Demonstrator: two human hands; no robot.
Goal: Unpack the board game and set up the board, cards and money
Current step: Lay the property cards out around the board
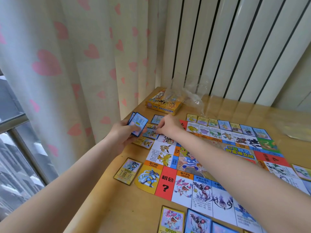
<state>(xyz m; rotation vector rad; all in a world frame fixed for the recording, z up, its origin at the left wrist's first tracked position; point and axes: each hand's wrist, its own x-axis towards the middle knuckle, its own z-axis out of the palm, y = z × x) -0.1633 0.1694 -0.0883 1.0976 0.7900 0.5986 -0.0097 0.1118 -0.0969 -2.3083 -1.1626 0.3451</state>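
Wood surface: tan table (107,206) with a paper game board (217,165) spread flat over its 3 o'clock half; the board's far-right and lower edges are cut off by the frame.
Left hand: left hand (123,134) at 9 o'clock of the board grips a small fan of blue-bordered cards (137,123); how many cards cannot be told.
Right hand: right hand (168,124) with fingers curled down onto a blue card (151,133) lying at the board's far-left corner; fingertips are hidden behind the knuckles, so pinch or press cannot be told.
Laid cards: a row (227,124) along the board's 12 o'clock edge, 1 yellow card (128,170) at 9 o'clock, more at 6 o'clock cropped by the frame bottom.
Box: yellow game box (164,104) at 12 o'clock, partly veiled by a crumpled clear plastic wrap (190,93).
Blocked: right forearm crosses the board's centre art.
Surroundings: heart-print curtain (67,64) at 10 o'clock, vertical blinds (235,47) behind the table.
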